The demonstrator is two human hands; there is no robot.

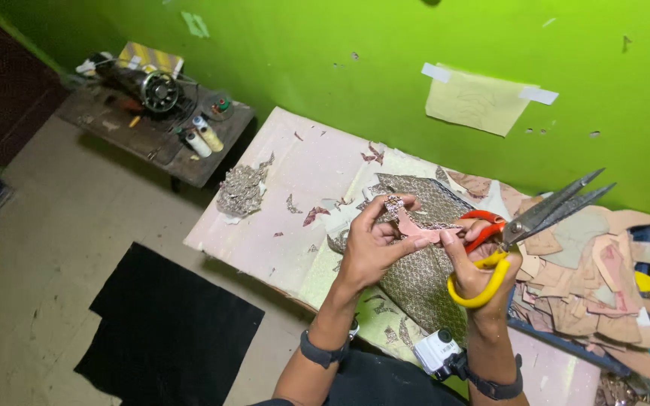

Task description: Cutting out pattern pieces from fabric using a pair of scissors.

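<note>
My left hand (374, 244) pinches a small pink cut piece with a patterned edge (415, 224) above the table. My right hand (483, 267) grips a pair of scissors (543, 214) with one red and one yellow handle loop; its steel blades point up and to the right, almost closed. The fingertips of my right hand also touch the pink piece. Under both hands lies a sheet of grey patterned material (419, 274). Dark bands sit on both wrists.
The pale pink table (295, 180) carries small scraps and a crumpled patterned offcut (241, 192). A heap of tan and pink cut pieces (588, 278) lies at the right. A sewing machine (156, 89) and thread cones stand on a bench at the back left. A black mat (171, 331) covers the floor.
</note>
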